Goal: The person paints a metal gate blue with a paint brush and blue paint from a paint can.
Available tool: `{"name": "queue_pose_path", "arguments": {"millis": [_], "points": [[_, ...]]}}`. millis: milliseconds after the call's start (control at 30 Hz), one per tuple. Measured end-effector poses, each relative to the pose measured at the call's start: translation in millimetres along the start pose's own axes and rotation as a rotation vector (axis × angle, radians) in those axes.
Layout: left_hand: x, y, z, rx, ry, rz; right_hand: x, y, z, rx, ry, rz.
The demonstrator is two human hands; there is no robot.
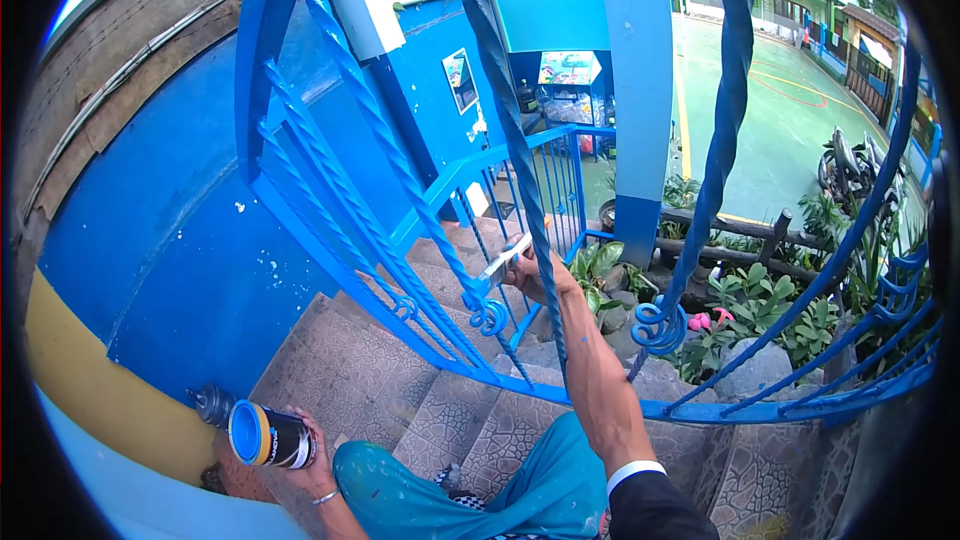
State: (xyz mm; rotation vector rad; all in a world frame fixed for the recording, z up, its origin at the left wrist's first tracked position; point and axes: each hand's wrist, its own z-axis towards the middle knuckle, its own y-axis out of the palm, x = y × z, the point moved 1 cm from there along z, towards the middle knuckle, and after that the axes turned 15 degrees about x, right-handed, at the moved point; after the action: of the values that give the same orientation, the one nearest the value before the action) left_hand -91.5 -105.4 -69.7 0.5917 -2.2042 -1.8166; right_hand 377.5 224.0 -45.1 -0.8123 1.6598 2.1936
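My left hand (312,460) is wrapped round a black paint can (290,438) at the lower left, whose open top shows blue paint. My right hand (528,270) reaches through the blue metal railing (560,395) and grips a paintbrush (508,255). The brush's pale part lies close to a twisted bar (385,145), near its curled ornament (489,317); whether the two touch, I cannot tell. Some bars look bright blue, others darker.
Patterned stone steps (345,365) descend beyond the railing. A blue wall (190,230) stands at the left, with a dark bottle-like object (210,404) beside the can. Plants (760,305), rocks and a motorbike (850,165) are at the right.
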Motion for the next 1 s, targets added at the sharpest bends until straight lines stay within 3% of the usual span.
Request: {"name": "queue_pose_path", "arguments": {"millis": [267,467,533,600,667,867,1000], "points": [[-4.4,4.6,-1.0,0.013,-0.004,0.005,26.7,-18.3,6.4,-0.18,0.089,0.122],[6.4,-2.0,6.3,-0.003,0.012,0.024,37.0,-40.9,17.4,-0.101,0.19,0.138],[4.5,2.1,3.5,0.027,0.025,0.026,41.9,-68.5,26.1,0.034,0.165,0.108],[2.3,6.4,1.9,0.04,0.037,0.029,19.1,-37.3,7.8,0.215,0.053,0.023],[4.4,6.7,2.9,0.043,0.045,0.035,13.3,-49.7,17.0,0.298,-0.035,-0.102],[-5.0,21.3,14.9,-0.004,0.003,0.06,-38.7,8.1,14.8,0.228,-0.201,-0.269],[-16.3,29.3,28.2,-0.004,-0.054,0.046,-67.2,69.6,5.0,0.227,-0.162,-0.419]]}}
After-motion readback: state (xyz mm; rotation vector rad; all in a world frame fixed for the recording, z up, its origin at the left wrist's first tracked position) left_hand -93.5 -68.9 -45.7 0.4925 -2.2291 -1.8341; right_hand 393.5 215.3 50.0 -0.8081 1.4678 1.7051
